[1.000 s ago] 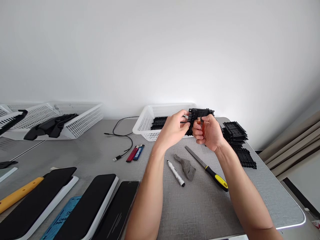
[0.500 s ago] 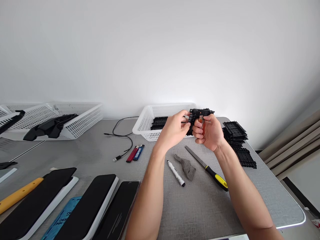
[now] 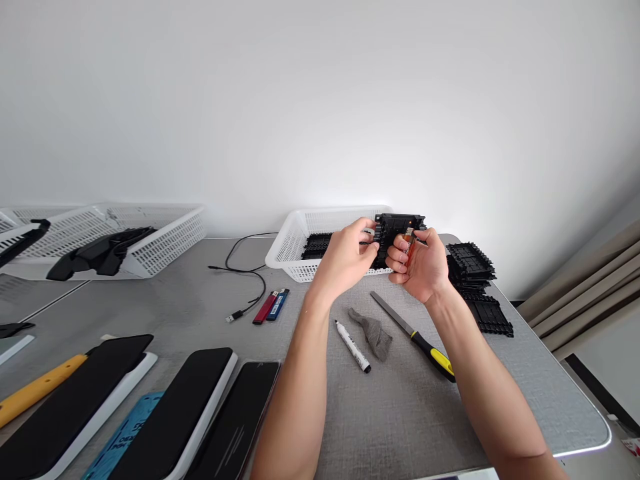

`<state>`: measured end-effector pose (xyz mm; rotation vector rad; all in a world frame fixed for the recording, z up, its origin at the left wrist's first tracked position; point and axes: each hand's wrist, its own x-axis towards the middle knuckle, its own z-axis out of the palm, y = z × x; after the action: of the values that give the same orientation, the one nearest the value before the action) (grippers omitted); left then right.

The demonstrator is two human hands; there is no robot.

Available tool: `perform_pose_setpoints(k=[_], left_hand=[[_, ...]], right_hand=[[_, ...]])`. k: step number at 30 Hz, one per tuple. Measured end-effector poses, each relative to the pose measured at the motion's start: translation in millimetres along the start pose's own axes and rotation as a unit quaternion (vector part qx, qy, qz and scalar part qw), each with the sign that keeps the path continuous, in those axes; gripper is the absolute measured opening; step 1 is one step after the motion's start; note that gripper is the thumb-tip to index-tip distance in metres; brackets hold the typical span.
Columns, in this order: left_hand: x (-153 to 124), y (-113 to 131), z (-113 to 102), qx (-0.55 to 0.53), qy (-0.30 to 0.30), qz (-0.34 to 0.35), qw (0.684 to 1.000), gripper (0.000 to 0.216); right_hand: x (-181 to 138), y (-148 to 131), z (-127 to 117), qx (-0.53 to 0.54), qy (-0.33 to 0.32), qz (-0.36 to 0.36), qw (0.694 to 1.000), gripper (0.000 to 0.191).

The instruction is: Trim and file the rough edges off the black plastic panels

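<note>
My left hand [image 3: 345, 260] pinches the left edge of a black plastic part [image 3: 395, 230], held up above the table in front of a white basket [image 3: 300, 243]. My right hand [image 3: 423, 263] is closed round an orange lighter [image 3: 409, 243], its top right against the part's face. Both hands are almost touching each other. Below them on the grey table [image 3: 400, 413] lie a metal file with a yellow and black handle [image 3: 415, 337], a grey rag [image 3: 375, 333] and a black and white marker [image 3: 353, 345].
Black plastic parts [image 3: 475, 280] are stacked at the right of the table, more lie in the white basket. Red and blue lighters [image 3: 271, 305] and a black USB cable [image 3: 245, 273] lie left of centre. Black pads [image 3: 170, 413] and another white basket [image 3: 125, 237] are at the left.
Both hands lifted the black part and the lighter slightly, and the part tilted to face me more squarely. Nothing on the table moved.
</note>
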<state>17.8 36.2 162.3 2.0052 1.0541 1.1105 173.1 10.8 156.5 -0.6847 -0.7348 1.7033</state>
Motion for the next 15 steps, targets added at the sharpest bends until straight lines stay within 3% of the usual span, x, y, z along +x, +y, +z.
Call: perform_pose_setpoints(k=[10, 15], left_hand=[[-1.2, 3.4, 2.3, 0.021, 0.001, 0.015, 1.0, 0.027], [0.6, -2.4, 3.0, -0.024, 0.014, -0.011, 1.0, 0.026]], right_hand=[[1.6, 4.0, 1.9, -0.09, -0.026, 0.031, 0.995, 0.026], [-2.7, 0.2, 4.5, -0.108, -0.044, 0.027, 0.993, 0.039]])
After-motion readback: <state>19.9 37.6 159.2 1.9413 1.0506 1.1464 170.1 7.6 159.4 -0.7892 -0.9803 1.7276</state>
